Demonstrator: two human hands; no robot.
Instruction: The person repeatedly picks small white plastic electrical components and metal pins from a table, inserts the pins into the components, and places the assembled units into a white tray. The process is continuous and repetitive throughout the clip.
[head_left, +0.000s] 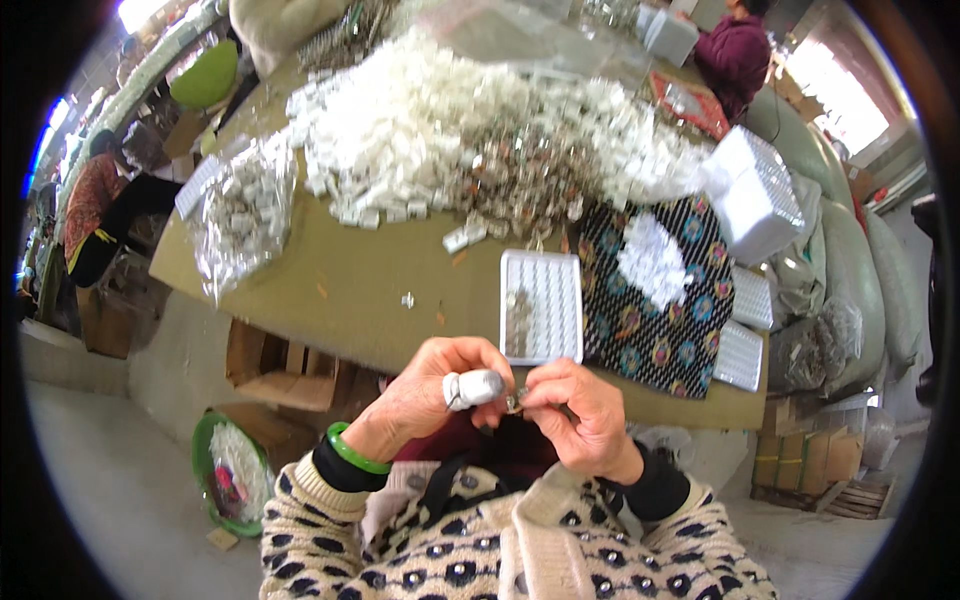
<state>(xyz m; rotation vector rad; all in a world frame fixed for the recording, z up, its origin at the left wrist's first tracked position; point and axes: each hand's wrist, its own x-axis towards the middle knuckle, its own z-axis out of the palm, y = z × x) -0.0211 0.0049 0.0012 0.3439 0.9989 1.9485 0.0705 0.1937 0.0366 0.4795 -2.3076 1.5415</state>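
Note:
Close to my body, at the table's near edge, both hands are pinched together around a small shiny piece (514,403), too small to name. My left hand (425,390) is closed on it, with a white wrapping (472,389) around one digit. From the other side my right hand (585,415) grips the piece with its fingertips. Just beyond my fingers lies a white tray (560,335) with rows of small slots; some slots on its left side hold small greyish pieces (519,320). A lone small piece (407,300) rests on the table farther left.
A big heap of white and clear pieces (400,110) and a darker metallic pile (530,175) cover the table's far part. Right of the tray, a patterned cloth (640,340) bears white bits (655,262). Stacked white trays (755,195) and a filled plastic bag (245,210) flank the heap.

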